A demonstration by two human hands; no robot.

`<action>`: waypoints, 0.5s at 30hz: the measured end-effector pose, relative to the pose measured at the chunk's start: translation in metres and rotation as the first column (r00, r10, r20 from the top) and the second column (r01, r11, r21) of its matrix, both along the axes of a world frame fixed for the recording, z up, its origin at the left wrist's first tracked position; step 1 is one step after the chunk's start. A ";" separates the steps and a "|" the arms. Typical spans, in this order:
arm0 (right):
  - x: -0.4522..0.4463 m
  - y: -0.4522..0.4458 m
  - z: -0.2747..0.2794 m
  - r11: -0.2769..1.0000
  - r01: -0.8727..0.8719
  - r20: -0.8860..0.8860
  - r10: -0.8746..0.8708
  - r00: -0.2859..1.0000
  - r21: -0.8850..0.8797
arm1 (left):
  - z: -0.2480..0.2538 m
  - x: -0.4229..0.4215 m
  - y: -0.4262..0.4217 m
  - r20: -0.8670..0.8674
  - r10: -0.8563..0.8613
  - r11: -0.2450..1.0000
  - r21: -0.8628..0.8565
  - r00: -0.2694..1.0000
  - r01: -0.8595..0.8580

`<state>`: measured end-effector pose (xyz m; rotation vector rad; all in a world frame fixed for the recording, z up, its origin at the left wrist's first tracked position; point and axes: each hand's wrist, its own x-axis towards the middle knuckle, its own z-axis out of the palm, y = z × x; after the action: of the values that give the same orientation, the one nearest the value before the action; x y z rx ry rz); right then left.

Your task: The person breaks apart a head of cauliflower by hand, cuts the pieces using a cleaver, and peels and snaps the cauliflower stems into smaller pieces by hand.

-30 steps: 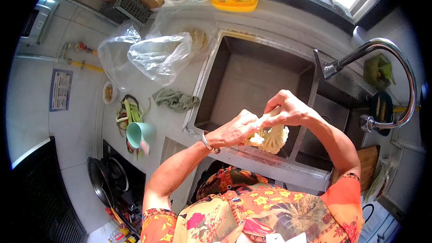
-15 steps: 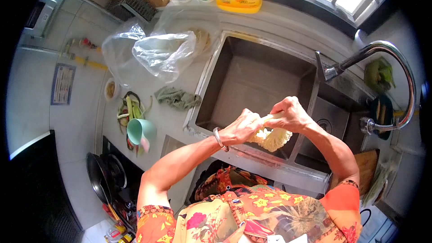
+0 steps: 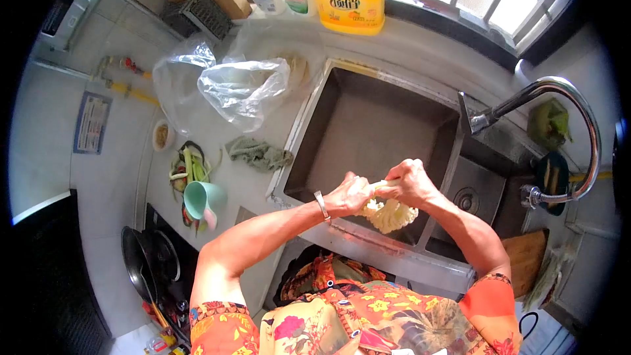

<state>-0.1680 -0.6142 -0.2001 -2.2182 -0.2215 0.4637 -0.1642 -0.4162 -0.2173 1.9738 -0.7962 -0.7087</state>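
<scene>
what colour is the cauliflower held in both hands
The cauliflower is creamy white, seen best in the head view.

The cauliflower (image 3: 392, 217) looks creamy white against the grey-brown sink (image 3: 388, 112); the near shirt (image 3: 328, 312) is orange, patterned with yellow flowers (image 3: 378, 305) and a magenta bloom (image 3: 289, 326). Over on the left I see a mint-green cup (image 3: 200, 198) with a pink handle (image 3: 210, 217), a grey-green rag (image 3: 257, 153); on the far side, a bright yellow detergent jug (image 3: 345, 1)
</scene>
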 end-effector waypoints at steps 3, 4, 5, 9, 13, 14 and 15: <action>-0.002 0.005 0.002 0.999 0.043 -0.091 -0.043 0.995 -0.004 | -0.015 0.001 0.003 0.010 -0.025 0.999 0.045 1.000 0.025; -0.002 0.006 0.001 0.999 0.054 -0.119 -0.054 0.991 -0.004 | -0.020 0.002 0.003 0.017 -0.028 0.999 0.043 0.999 0.027; -0.003 0.006 -0.002 0.998 0.057 -0.086 -0.056 0.995 0.011 | -0.025 0.000 0.004 0.066 -0.033 0.998 0.047 0.997 0.030; -0.002 0.007 -0.011 0.998 0.046 -0.017 -0.047 0.999 -0.037 | -0.033 0.006 0.002 0.143 -0.101 0.984 0.163 0.985 0.077; -0.002 0.009 -0.012 0.995 0.078 -0.004 -0.078 0.997 -0.060 | -0.032 0.014 -0.006 0.158 -0.149 0.961 0.256 0.976 0.105; -0.001 0.010 -0.014 0.991 0.059 0.033 -0.055 0.998 -0.119 | -0.035 0.016 -0.007 0.159 -0.150 0.962 0.253 0.976 0.106; 0.000 0.011 -0.016 0.983 0.043 0.070 -0.030 0.997 -0.180 | -0.039 0.017 -0.008 0.215 -0.184 0.956 0.265 0.959 0.124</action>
<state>-0.1680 -0.6035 -0.2159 -2.4140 -0.1794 0.4037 -0.1473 -0.4241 -0.2559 2.2722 -1.0593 -0.6995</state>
